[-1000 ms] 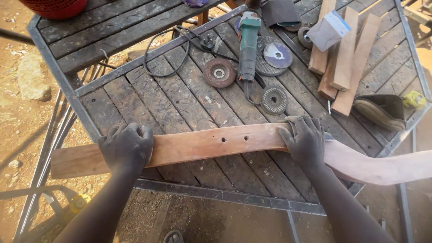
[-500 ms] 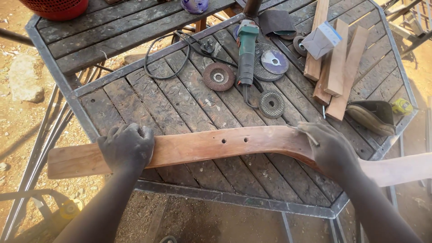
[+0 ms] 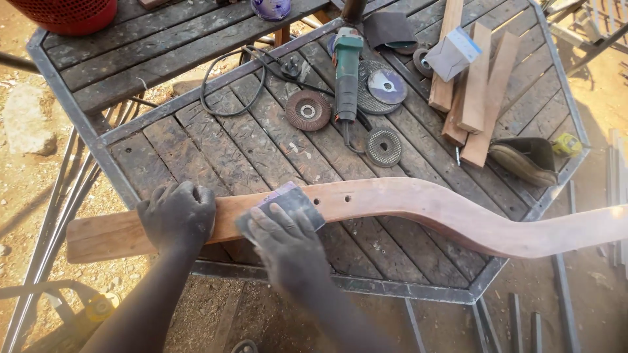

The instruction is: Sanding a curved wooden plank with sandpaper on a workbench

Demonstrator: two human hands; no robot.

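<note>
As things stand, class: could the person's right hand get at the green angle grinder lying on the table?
Probably yes. The right hand presses a sanding pad on the curved wooden piece, and the angle grinder lies straight ahead on the table, with only flat discs and bare slats between. It would have to lift off the pad.

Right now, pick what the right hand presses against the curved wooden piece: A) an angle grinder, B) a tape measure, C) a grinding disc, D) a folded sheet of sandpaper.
D: the right hand lies flat on a grey sandpaper sheet on the curved wooden piece, while the left hand grips the wood.
</note>
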